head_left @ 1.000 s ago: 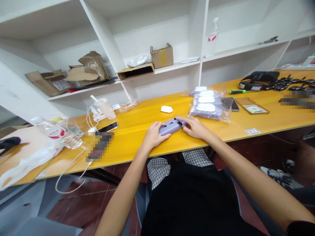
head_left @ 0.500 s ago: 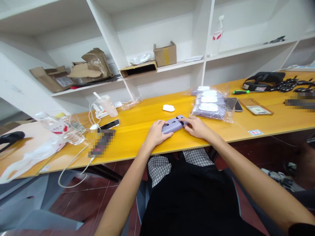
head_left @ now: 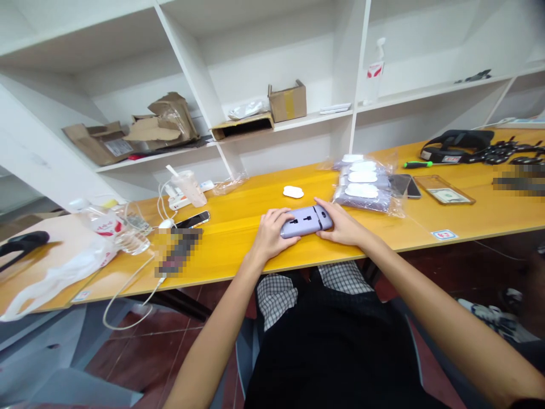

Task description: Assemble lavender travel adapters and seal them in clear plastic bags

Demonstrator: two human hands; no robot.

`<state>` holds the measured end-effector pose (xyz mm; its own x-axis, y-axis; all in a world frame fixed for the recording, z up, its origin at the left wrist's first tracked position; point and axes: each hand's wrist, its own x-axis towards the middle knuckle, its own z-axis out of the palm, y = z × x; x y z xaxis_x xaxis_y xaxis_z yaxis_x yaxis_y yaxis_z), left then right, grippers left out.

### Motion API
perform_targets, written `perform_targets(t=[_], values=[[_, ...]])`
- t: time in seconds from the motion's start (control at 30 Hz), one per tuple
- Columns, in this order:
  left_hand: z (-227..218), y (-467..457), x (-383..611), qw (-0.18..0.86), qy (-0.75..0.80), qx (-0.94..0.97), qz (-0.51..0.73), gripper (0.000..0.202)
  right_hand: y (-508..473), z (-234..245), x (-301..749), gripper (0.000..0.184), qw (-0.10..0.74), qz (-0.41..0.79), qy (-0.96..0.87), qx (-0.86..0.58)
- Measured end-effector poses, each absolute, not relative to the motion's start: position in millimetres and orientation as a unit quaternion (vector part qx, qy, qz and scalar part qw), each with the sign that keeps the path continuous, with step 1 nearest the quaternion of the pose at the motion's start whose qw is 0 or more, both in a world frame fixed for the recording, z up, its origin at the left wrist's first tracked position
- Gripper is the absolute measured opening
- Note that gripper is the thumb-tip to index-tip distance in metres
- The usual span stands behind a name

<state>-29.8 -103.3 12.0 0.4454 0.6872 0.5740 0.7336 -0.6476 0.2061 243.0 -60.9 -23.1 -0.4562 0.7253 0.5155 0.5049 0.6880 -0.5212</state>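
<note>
A purple phone case (head_left: 305, 220) fitted round a phone lies on its side near the front edge of the yellow table (head_left: 238, 238), with the camera cut-out towards its right end. My left hand (head_left: 269, 234) grips its left end, fingers curled over the top. My right hand (head_left: 342, 222) clasps its right end, thumb along the upper edge. Both hands rest on the table.
A small white oval piece (head_left: 293, 192) lies just behind the case. A clear bag of purple cases with white inserts (head_left: 361, 185) sits to the right, then a phone (head_left: 406, 186), a green screwdriver (head_left: 419, 164) and black straps (head_left: 457, 143). Left: a dark phone (head_left: 193, 220), cables, a plastic bag (head_left: 63, 262).
The case was being pressed and stretched onto the phone with a loose corner; now it sits closed round it, tipped on its side, held at both ends.
</note>
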Motion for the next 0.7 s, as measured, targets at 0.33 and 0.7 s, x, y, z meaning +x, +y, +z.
perform_targets(t=[0.33,0.7], values=[[9.6,-101.3,-31.4,0.049,-0.343,-0.868,-0.356,0.048,-55.0,-26.7,246.0,0.109,0.388,0.186,-0.828,-0.359],[12.8,-102.6,-29.6,-0.020,-0.363,-0.871,-0.330,0.055,-61.6,-20.1,239.3,0.095,0.367,0.191,-0.834,-0.365]])
